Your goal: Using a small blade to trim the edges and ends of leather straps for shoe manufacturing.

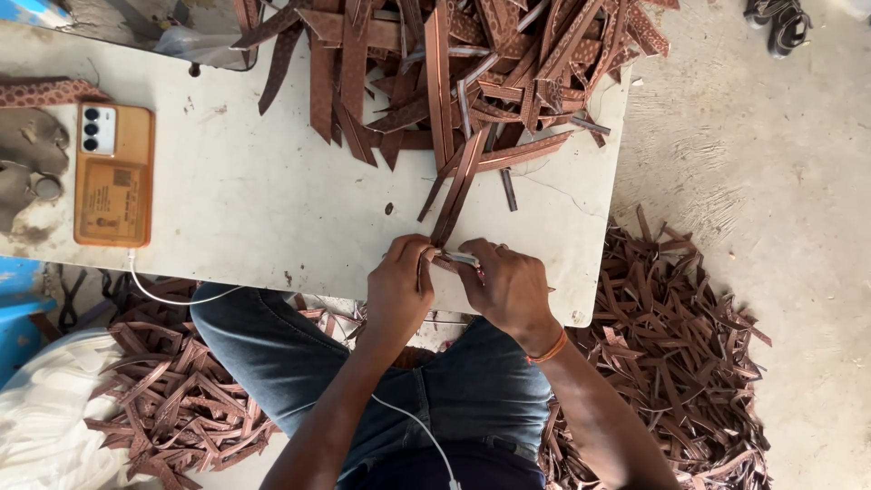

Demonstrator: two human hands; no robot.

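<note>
Now left hand (399, 286) and right hand (504, 286) both pinching brown strap (458, 186) at table (272, 200) edge.

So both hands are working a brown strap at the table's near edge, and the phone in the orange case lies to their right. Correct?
Not quite. The head view shows the phone to their left. Both hands, left and right, do work a brown strap at the table's near edge.

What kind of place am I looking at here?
Probably a small leather-strap workshop: a heap of brown straps on a worn white table, more strips on the concrete floor, both hands working one strap.
</note>
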